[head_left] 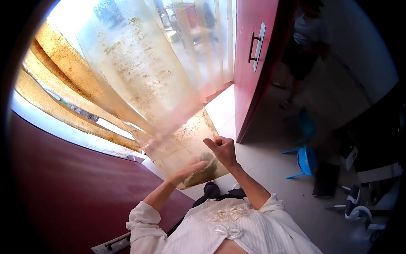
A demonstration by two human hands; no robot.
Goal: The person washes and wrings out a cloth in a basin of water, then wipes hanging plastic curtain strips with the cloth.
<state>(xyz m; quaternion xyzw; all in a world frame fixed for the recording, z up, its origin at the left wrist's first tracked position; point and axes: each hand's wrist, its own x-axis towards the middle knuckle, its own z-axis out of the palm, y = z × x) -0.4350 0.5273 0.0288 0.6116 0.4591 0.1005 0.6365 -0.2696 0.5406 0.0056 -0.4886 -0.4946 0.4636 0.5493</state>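
A translucent plastic curtain strip (pixel 148 76), stained with brown dirt, hangs down in front of me. My right hand (pixel 224 151) is closed on the right edge of its lower part, thumb pointing up and left. Behind the strip, seen blurred through the plastic, is my left hand (pixel 195 166). It is closed on a grey-green cloth (pixel 206 170), pressed against the strip near its bottom end. The plastic blurs the exact finger positions of my left hand.
More yellowed curtain strips (pixel 63 72) hang at the left. A red door (pixel 256 84) with a handle stands at the right, another red door (pixel 84 178) at the lower left. A person (pixel 306 42) stands in the dark room beyond, near a blue chair (pixel 306 161).
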